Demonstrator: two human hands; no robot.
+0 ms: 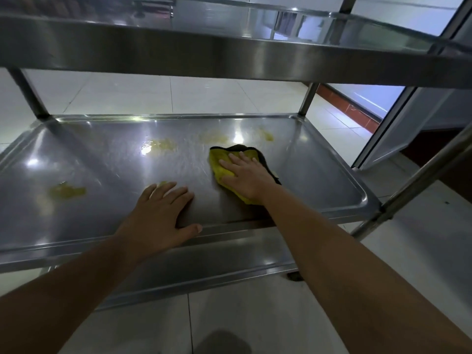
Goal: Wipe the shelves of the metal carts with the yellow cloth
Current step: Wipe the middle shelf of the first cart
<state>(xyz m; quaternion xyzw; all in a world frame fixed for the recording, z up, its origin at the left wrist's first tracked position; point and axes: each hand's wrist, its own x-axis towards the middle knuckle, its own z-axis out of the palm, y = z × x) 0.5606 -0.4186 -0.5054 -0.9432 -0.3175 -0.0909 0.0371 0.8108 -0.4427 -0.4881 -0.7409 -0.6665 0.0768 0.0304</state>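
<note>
Reaching under the top shelf point(229, 51), both your arms stretch out over the middle shelf point(102, 159) of the metal cart point(419, 172), whose long axis runs left to right across your view. Below it the lower shelf point(217, 267) shows at its near edge. Your left hand point(159, 215) lies flat on the steel near the front rim, fingers straight and slightly spread, thumb out to the right, holding nothing. Your right hand point(245, 175) presses flat on the yellow cloth point(221, 162), fingers straight and pointing away and left. That cloth lies right of centre on the middle shelf, bunched, its length running from near-right to far-left, a dark edge along its right side. Yellowish smears point(67, 191) dot the steel left of and beyond it.
</note>
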